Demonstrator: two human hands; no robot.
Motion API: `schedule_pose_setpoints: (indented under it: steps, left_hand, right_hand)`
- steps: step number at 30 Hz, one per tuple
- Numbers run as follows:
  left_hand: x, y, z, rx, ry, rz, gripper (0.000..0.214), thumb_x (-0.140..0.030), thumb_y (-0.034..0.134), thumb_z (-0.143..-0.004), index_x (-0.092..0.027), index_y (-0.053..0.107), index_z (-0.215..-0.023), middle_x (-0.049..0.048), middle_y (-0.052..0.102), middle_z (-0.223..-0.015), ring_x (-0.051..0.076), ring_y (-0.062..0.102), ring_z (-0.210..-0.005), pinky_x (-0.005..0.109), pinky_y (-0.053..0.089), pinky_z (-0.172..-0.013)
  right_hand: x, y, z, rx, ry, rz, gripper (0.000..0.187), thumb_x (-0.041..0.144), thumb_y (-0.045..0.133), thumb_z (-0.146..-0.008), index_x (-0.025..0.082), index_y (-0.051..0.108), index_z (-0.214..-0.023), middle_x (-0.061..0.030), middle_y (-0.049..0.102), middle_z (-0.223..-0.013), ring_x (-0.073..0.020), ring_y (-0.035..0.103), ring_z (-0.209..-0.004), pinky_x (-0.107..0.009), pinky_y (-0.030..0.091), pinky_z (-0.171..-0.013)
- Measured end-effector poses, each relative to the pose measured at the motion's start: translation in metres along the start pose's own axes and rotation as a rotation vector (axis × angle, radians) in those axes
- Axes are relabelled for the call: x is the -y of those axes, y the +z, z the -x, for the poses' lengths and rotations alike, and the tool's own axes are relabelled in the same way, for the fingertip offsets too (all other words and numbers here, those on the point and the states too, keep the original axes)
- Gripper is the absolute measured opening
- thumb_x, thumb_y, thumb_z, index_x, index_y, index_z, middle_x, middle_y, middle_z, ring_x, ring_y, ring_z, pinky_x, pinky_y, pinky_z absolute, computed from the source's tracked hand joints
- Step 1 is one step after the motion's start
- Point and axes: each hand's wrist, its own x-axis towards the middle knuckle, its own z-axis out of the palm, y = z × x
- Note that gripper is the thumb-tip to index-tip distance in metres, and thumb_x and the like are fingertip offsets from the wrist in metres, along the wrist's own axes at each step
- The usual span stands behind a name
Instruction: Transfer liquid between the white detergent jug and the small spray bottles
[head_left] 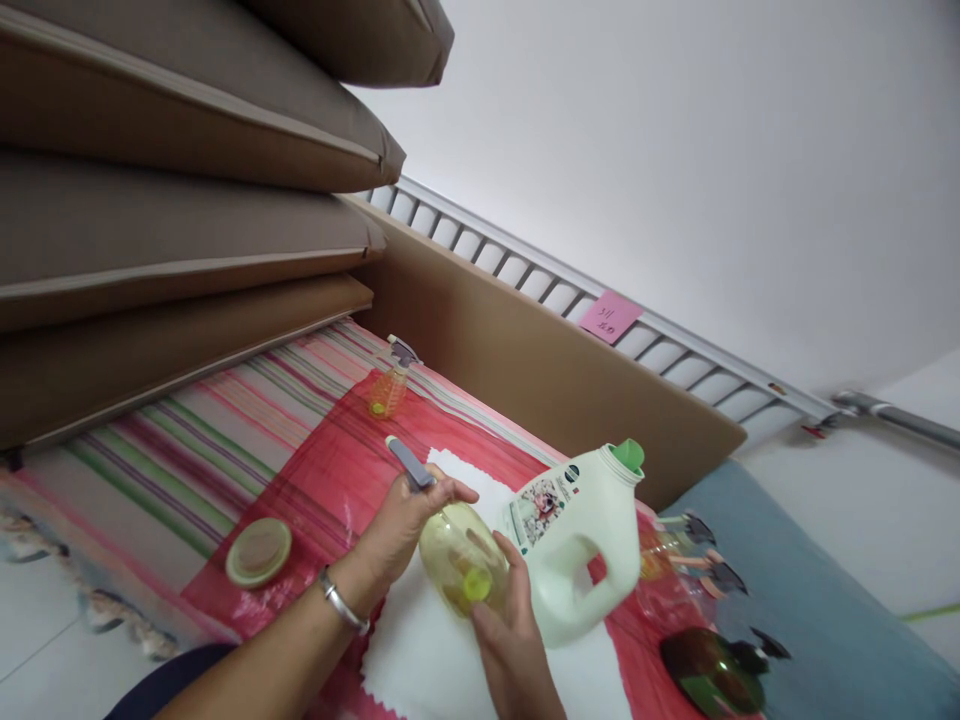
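Spray bottle [459, 568], left fingers [448, 492] wrapped round its neck, right fingers [514, 562] cupping base.

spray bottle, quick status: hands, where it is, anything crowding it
Left hand grips the top, right hand cups the base. Yellow spray bottle held over the white cloth. White detergent jug close beside it.

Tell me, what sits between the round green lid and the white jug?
The left hand and right hand, holding a yellow spray bottle, seen in the head view.
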Motion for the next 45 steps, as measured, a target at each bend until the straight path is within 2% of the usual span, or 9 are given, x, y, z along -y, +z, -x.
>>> schedule_pose_setpoints:
  steps: [4,9,13,16,19,29,34,40,45]
  left_hand:
    - [-0.001,-0.001,0.000,0.014,-0.006,0.041,0.028,-0.040,0.061,-0.078,-0.013,0.068,-0.078,0.0068,0.067,-0.082,0.017,0.059,-0.074,0.029,0.043,-0.071]
    - [0.000,-0.001,-0.001,0.021,0.012,0.175,0.024,-0.036,0.061,-0.079,-0.013,0.067,-0.075,0.0082,0.069,-0.085,0.021,0.061,-0.083,0.033,0.045,-0.078]
    - [0.002,-0.001,-0.001,0.048,-0.002,0.209,0.021,-0.034,0.063,-0.078,-0.014,0.065,-0.072,0.0075,0.070,-0.083,0.021,0.062,-0.082,0.035,0.045,-0.080]
    - [0.003,-0.001,-0.001,0.032,0.006,0.270,0.020,-0.035,0.064,-0.077,-0.016,0.063,-0.071,0.0055,0.070,-0.081,0.020,0.063,-0.080,0.035,0.045,-0.081]
    - [0.005,-0.003,-0.003,0.017,0.006,0.250,0.018,-0.033,0.065,-0.077,-0.016,0.062,-0.072,0.0046,0.070,-0.081,0.018,0.062,-0.078,0.032,0.045,-0.078]
    - [0.012,0.009,0.006,0.126,0.002,0.035,0.016,-0.029,0.066,-0.075,-0.014,0.062,-0.072,0.0062,0.069,-0.077,0.018,0.061,-0.076,0.029,0.044,-0.073]
    - [-0.005,0.005,0.002,-0.049,0.152,0.092,0.013,-0.026,0.063,-0.076,-0.016,0.059,-0.068,0.0020,0.068,-0.070,0.015,0.061,-0.070,0.027,0.045,-0.073]
    - [-0.029,-0.015,-0.011,-0.255,0.150,0.236,0.019,-0.028,0.063,-0.074,-0.018,0.051,-0.062,-0.0077,0.054,-0.050,0.006,0.043,-0.039,0.020,0.041,-0.047]
    - [0.011,-0.002,-0.011,-0.255,-0.196,-0.212,0.013,-0.021,0.070,-0.059,-0.014,0.064,-0.067,-0.0039,0.059,-0.048,0.009,0.048,-0.038,0.021,0.038,-0.042]
  right_hand:
    - [0.003,-0.002,-0.001,0.077,0.351,-0.110,0.063,0.064,0.060,-0.068,0.022,0.054,-0.115,-0.0137,0.063,-0.116,-0.0299,0.061,-0.097,-0.034,0.049,-0.061]
    - [0.008,-0.003,0.000,0.070,0.134,-0.105,0.057,0.041,0.074,-0.066,0.030,0.051,-0.118,-0.0061,0.061,-0.122,-0.0266,0.056,-0.108,-0.038,0.049,-0.077]
    - [0.006,-0.007,0.001,0.167,0.349,-0.100,0.059,0.064,0.054,-0.074,0.022,0.055,-0.115,-0.0140,0.063,-0.115,-0.0306,0.059,-0.101,-0.040,0.050,-0.068]
    - [0.002,-0.013,0.000,0.130,0.159,0.062,0.059,0.044,0.072,-0.066,0.029,0.050,-0.119,-0.0079,0.060,-0.121,-0.0285,0.056,-0.106,-0.039,0.048,-0.077]
    - [-0.004,-0.020,-0.001,0.097,-0.034,0.257,0.084,0.027,0.082,-0.052,0.035,0.041,-0.125,-0.0040,0.055,-0.126,-0.0283,0.051,-0.114,-0.041,0.041,-0.091]
    - [-0.037,-0.037,-0.011,0.141,-0.184,0.736,0.098,0.029,0.075,-0.055,0.027,0.022,-0.136,-0.0100,0.044,-0.136,-0.0308,0.041,-0.124,-0.046,0.034,-0.102]
    - [-0.034,-0.064,-0.018,-0.005,-0.318,1.143,0.087,0.015,0.069,-0.054,0.027,0.033,-0.132,-0.0073,0.044,-0.136,-0.0306,0.037,-0.127,-0.047,0.028,-0.106]
    - [-0.032,-0.096,-0.023,-0.297,-0.246,0.834,0.085,0.041,0.069,-0.060,0.025,0.028,-0.132,-0.0103,0.050,-0.129,-0.0312,0.050,-0.116,-0.048,0.040,-0.097]
    - [-0.042,-0.087,-0.025,-0.305,-0.214,0.771,0.088,0.042,0.067,-0.065,0.021,0.019,-0.136,-0.0149,0.048,-0.132,-0.0306,0.046,-0.120,-0.048,0.038,-0.100]
